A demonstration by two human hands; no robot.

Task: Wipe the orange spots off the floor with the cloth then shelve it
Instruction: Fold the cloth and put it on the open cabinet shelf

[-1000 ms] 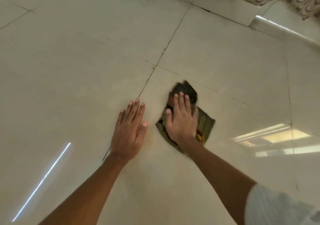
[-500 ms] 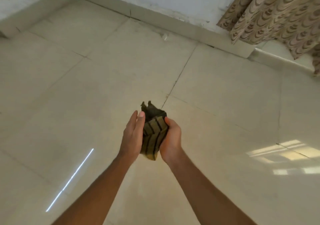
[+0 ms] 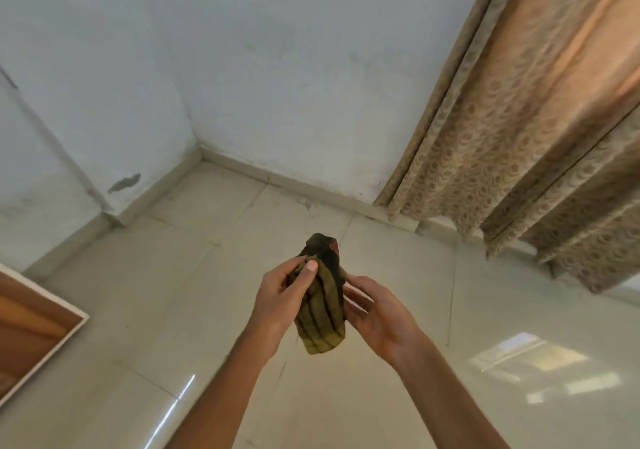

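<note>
I see the cloth [image 3: 322, 305] bunched upright in the air above the tiled floor [image 3: 145, 303], between both hands. My left hand [image 3: 278, 298] pinches its upper part, and my right hand [image 3: 379, 315] curls its fingers against the other side.

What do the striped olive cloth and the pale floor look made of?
The striped olive cloth looks like soft woven fabric, maybe cotton: matte, bunching into folds. The pale floor looks like glazed tile, ceramic or polished stone: grout lines, glossy reflections.
</note>
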